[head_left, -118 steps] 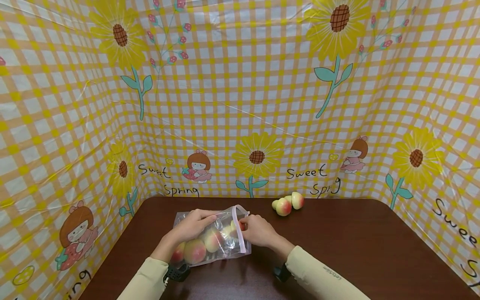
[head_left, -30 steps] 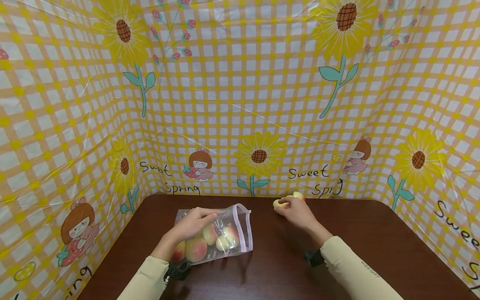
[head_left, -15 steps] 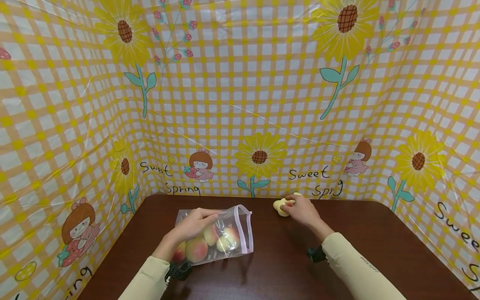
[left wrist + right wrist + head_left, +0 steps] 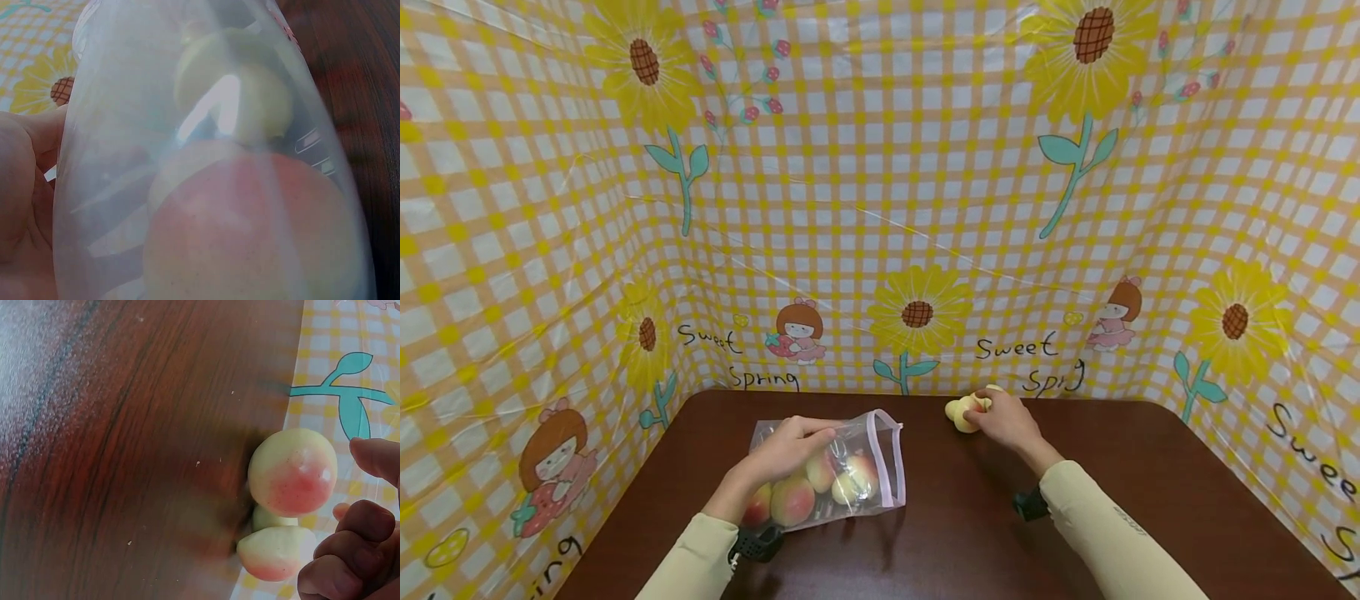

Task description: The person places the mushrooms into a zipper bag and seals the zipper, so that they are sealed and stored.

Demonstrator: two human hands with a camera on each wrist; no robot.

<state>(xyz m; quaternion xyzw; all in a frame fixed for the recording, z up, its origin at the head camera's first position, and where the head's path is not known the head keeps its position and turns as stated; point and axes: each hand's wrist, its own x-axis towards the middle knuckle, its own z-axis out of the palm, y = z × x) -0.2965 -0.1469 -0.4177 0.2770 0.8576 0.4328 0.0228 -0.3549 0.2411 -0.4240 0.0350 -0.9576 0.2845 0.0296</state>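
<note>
A clear zip bag (image 4: pixel 872 492) with a pale pink strip at its mouth lies on the dark table, several peaches (image 4: pixel 792 500) inside. My left hand (image 4: pixel 793 446) holds the bag's upper side; where the fingers meet the plastic is partly hidden. The bag's mouth faces right and stands open. At the table's far edge lies a cluster of yellow-red peaches (image 4: pixel 964 413). My right hand (image 4: pixel 1006 419) is over this cluster and partly covers it. In the right wrist view its thumb and loosely bent fingers stand apart beside the peaches (image 4: pixel 294 472), with no grip visible.
The dark wooden table (image 4: pixel 880 567) ends at a yellow checked cloth (image 4: pixel 820 233) with sunflowers that hangs behind and on both sides. Each wrist carries a black strapped device (image 4: pixel 1030 504). Bare tabletop (image 4: pixel 925 467) lies between the bag and the loose peaches.
My right hand has left the bag's mouth for the loose peaches, then moved slightly right, uncovering the front peach. A peach it held at the mouth is inside the bag. The left hand keeps its place.
</note>
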